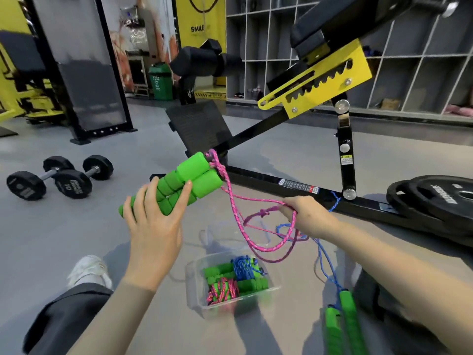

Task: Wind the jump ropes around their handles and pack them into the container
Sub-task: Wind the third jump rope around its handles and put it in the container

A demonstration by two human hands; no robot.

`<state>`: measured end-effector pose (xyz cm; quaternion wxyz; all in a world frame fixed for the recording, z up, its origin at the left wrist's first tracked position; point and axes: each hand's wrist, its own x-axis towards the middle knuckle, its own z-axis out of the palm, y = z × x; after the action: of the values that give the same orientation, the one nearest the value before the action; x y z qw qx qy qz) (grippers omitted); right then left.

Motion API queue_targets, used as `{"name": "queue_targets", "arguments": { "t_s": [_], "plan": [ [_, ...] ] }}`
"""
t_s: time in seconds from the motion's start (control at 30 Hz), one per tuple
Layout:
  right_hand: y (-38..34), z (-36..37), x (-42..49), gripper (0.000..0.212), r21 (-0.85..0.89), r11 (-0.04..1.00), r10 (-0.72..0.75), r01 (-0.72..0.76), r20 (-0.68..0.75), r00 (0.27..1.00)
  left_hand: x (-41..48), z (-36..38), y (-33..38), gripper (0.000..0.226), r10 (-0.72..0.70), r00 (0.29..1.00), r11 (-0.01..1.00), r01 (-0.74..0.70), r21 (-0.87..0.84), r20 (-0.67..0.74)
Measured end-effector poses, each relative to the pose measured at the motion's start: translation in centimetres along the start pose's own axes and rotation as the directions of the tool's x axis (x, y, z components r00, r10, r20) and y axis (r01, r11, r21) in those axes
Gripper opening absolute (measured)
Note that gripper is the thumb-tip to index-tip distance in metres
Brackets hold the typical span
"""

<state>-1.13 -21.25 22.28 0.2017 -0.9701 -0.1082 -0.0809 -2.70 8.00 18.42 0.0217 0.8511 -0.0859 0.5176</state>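
My left hand (153, 224) grips two green foam handles (189, 178) held side by side, pointing up and to the right. A pink rope (234, 201) runs from their top ends down to my right hand (304, 216), which pinches a loop of it; more pink rope hangs in loops below. A clear plastic container (194, 285) on the floor between my arms holds two wound ropes with green handles, one blue, one pink. A blue rope (325, 260) trails along the floor to two green handles (343, 321) at lower right.
A black and yellow adjustable bench frame (317, 80) stands just beyond my hands, its base bar crossing the floor. Black weight plates (435, 198) lie at right. Two black dumbbells (58, 176) sit at left. My knee and white shoe (89, 270) are at lower left.
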Motion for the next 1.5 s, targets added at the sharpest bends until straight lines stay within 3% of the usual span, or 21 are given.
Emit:
{"name": "queue_targets", "arguments": {
  "t_s": [0.13,0.23,0.37,0.47,0.57,0.67,0.77,0.87,0.97,1.03,1.17,1.23,1.33,1.43,1.5],
  "plan": [
    [-2.2,-1.2,0.4,0.027,-0.178,0.982,-0.048,0.067,0.109,0.993,0.6,-2.0,-1.6,0.060,-0.024,0.999,1.000,0.024,0.002,-0.039],
    [-3.3,-1.8,1.1,0.030,-0.360,0.930,-0.051,0.079,0.088,0.995,0.8,-2.7,-1.7,0.065,-0.020,0.999,1.000,0.020,0.007,-0.051],
    [-4.3,-4.2,2.5,0.028,-0.229,0.972,0.063,-0.048,0.059,0.996,1.4,-3.5,-1.6,0.069,-0.009,0.997,1.000,0.009,-0.002,-0.082],
    [-4.5,-8.2,4.5,0.026,-0.019,0.994,0.107,-0.109,-0.118,0.987,1.8,-4.0,-1.5,0.068,0.010,0.995,1.000,-0.010,-0.001,-0.099],
    [-5.6,-13.6,6.0,0.029,0.212,0.976,0.133,-0.050,-0.398,0.908,2.0,-4.3,-1.5,0.066,0.043,0.995,0.999,-0.042,0.007,-0.095],
    [-6.8,-19.0,7.0,0.032,0.085,0.993,-0.006,0.078,-0.637,0.771,2.1,-4.0,-1.6,0.075,0.072,0.993,0.997,-0.068,0.040,-0.099],
    [-8.4,-22.8,7.3,0.031,-0.137,0.967,-0.247,0.214,-0.710,0.660,1.9,-3.6,-1.5,0.081,0.084,0.990,0.995,-0.077,0.064,-0.111],
    [-9.4,-23.1,7.4,0.023,-0.541,0.805,-0.561,0.244,-0.559,0.611,2.2,-3.7,-1.4,0.077,0.077,0.990,0.995,-0.070,0.066,-0.118],
    [-8.7,-18.8,6.6,0.016,-0.877,0.439,-0.755,0.195,-0.242,0.610,2.0,-3.8,-1.7,0.080,0.053,0.991,0.997,-0.044,0.071,-0.126],
    [-7.7,-14.8,5.4,0.014,-0.933,0.241,-0.774,0.266,-0.019,0.633,1.5,-3.8,-2.0,0.081,0.053,0.992,0.995,-0.043,0.091,-0.116],
    [-3.7,-8.8,3.4,0.029,-0.915,0.022,-0.619,0.404,0.305,0.724,0.0,-3.4,-2.7,0.084,0.101,0.992,0.987,-0.090,0.132,-0.075],
    [-2.7,-8.4,2.9,0.032,-0.900,-0.010,-0.642,0.437,0.341,0.687,-0.6,-3.3,-2.8,0.088,0.115,0.992,0.984,-0.106,0.141,-0.058],
    [-3.2,-11.9,3.7,0.015,-0.935,-0.043,-0.815,0.351,0.236,0.530,-0.4,-2.9,-2.4,0.090,0.113,0.992,0.986,-0.104,0.131,-0.064],
    [-4.9,-18.4,5.0,0.024,-0.995,-0.040,-0.849,0.093,0.083,0.522,0.4,-2.6,-1.5,0.085,0.106,0.992,0.991,-0.100,0.095,-0.066],
    [-5.5,-22.4,5.6,0.030,-1.000,0.003,-0.850,-0.004,-0.005,0.526,0.8,-2.1,-0.8,0.085,0.096,0.993,0.994,-0.092,0.067,-0.070]
  ]
}}
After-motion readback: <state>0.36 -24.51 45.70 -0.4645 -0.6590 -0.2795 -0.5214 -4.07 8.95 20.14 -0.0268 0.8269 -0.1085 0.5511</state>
